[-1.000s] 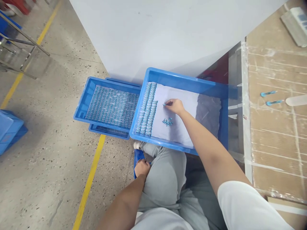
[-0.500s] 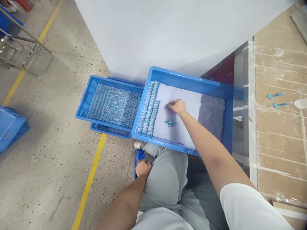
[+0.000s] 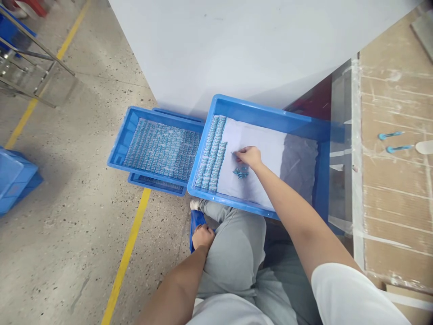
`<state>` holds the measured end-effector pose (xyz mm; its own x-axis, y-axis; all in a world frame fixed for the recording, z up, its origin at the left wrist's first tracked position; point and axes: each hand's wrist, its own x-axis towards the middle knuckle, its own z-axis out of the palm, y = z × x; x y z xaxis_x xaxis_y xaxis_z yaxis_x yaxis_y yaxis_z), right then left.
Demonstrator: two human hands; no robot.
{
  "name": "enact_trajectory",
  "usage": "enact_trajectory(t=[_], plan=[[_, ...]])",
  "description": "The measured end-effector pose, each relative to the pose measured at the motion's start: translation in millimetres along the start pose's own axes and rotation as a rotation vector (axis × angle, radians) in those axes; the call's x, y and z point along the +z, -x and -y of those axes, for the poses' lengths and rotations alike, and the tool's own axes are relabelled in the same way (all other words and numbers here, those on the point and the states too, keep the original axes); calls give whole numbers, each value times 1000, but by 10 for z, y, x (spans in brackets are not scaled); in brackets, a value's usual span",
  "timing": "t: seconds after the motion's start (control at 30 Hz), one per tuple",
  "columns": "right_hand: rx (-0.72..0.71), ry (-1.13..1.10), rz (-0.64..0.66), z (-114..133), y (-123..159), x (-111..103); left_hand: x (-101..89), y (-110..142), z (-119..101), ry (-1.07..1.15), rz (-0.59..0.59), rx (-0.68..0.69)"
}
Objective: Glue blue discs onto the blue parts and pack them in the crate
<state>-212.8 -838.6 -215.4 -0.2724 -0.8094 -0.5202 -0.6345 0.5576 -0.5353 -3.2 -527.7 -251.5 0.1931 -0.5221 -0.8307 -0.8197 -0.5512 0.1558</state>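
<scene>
My right hand [image 3: 249,156] is over the white lining sheet [image 3: 264,140] inside the near blue bin [image 3: 270,106]. Its thumb and fingertips pinch a small blue part, mostly hidden by the fingers. Just below lies a loose pile of small blue parts [image 3: 241,172], too small to name surely. Tight rows of such parts [image 3: 211,155] line the bin's left side, the rightmost row stopping short of the far wall. My left hand [image 3: 203,237] rests closed against my left knee, with nothing visible in it.
A second blue bin [image 3: 117,140], filled with rows of similar parts, stands left on another bin. Right is a cardboard-covered table [image 3: 392,189] with two blue tools [image 3: 399,148]. A white panel [image 3: 237,49] rises behind; blue crates [image 3: 16,176] and a metal-framed stool [image 3: 37,56] are farther left.
My right hand has shifted very slightly down, with the pinched part turning a little. My left hand stays on the knee. The whole view has drifted slightly.
</scene>
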Motion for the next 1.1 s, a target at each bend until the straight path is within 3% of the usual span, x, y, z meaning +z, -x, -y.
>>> enact_trajectory(t=[0.23,0.53,0.7,1.1], plan=[[-24,5,-56,83,-181,-73,-13,6,-17,-5,-19,-9],[-205,214,-327,327,-423,-90,59,-47,36,-47,-65,5],[-238,273,-324,346,-435,6,84,-64,62,-50,-68,16],[-249,230,-254,521,-389,12,110,-95,86,-47,-59,26]])
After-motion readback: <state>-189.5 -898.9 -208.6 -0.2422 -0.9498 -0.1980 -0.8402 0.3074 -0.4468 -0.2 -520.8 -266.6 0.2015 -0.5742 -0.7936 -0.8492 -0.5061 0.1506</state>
